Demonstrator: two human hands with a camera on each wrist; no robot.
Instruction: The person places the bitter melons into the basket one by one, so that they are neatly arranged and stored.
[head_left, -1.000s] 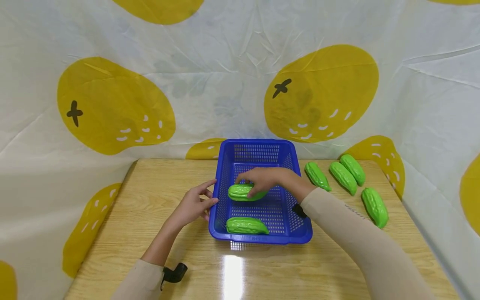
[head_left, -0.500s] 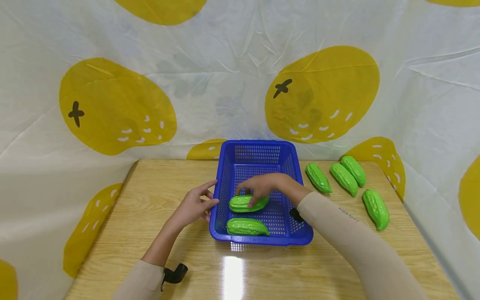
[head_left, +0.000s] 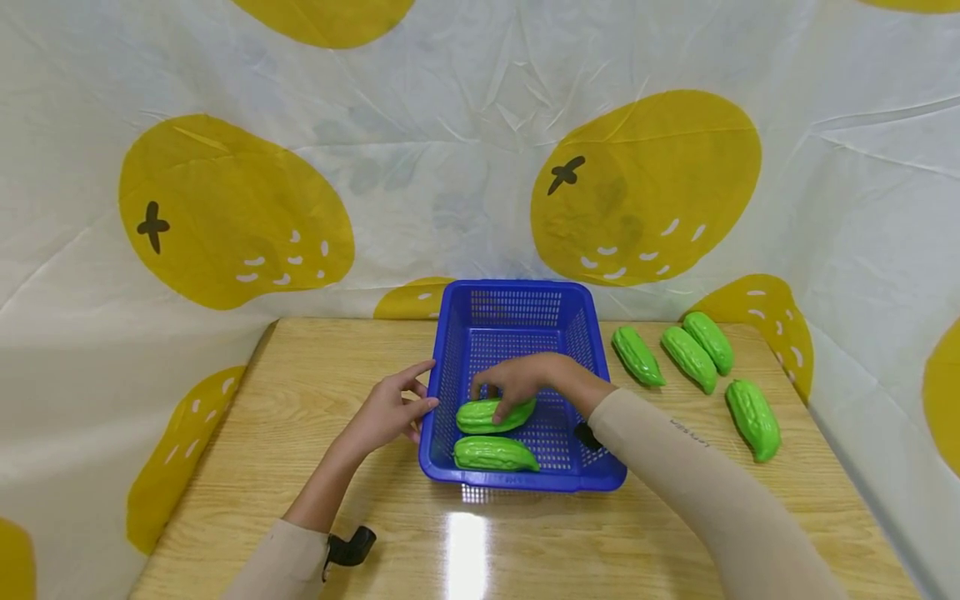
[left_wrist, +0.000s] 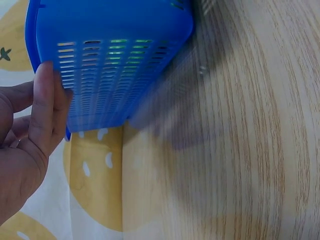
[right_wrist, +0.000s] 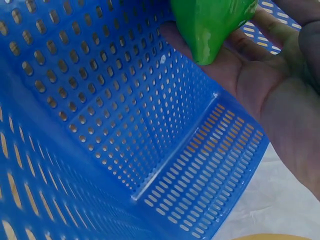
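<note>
My right hand (head_left: 517, 381) grips a shiny green bitter melon (head_left: 477, 417) low inside the blue plastic basket (head_left: 617, 467), thumb on its near side. In the right wrist view, the pointed end of this bitter melon (right_wrist: 202, 35) lies against the palm. A second bitter melon (head_left: 495, 454) lies along the near wall, right beside the held one. At the basket's left rim, my left hand (head_left: 388, 408) touches the outside with fingers fairly straight. The left wrist view has its fingertips on the slotted blue wall (left_wrist: 100, 100), just under the lip.
Several more bitter melons lie on the wooden table (head_left: 322, 367) right of the basket: one bitter melon (head_left: 637, 357) close to its wall, a pair (head_left: 688, 358) farther right, another (head_left: 753, 419) nearer the front. A white cloth (head_left: 435, 183) with yellow fruit prints hangs behind the table.
My right hand has brought the bitter melon toward the near end of the basket, closer to the one lying there. The left hand has stayed at the rim.
</note>
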